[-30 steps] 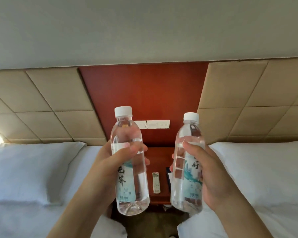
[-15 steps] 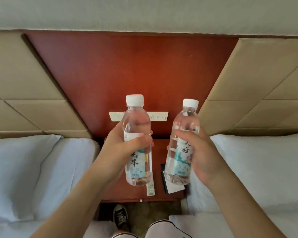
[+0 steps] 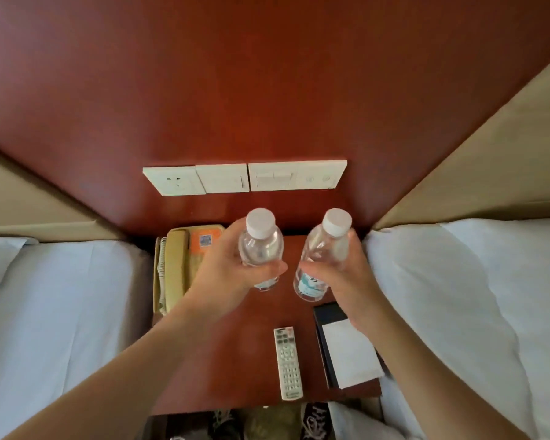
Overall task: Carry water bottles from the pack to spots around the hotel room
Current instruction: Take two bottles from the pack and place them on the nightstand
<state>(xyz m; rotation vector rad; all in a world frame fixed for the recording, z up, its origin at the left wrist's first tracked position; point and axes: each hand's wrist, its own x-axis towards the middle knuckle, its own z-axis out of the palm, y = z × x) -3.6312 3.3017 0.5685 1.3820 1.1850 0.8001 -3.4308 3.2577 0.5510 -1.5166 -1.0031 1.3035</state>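
1. Two beds with white linen, one on the left (image 3: 61,312) and one on the right (image 3: 473,312), are seen flanking a red-brown wooden counter (image 3: 235,360).
2. A row of wall switches (image 3: 245,177) is mounted on the wood panel behind the counter.
3. A beige telephone (image 3: 178,268) is set at the counter's left rear; a notepad (image 3: 350,350) lies at its right front.
4. A white remote (image 3: 288,363) lies just left of the notepad.
5. The left bottle (image 3: 261,246) is held upright over the counter, the left hand (image 3: 229,277) with its grip wrapped around it.
6. The right bottle (image 3: 324,258) is held beside it, slightly tilted, the right hand (image 3: 346,281) with its grip closed around it.
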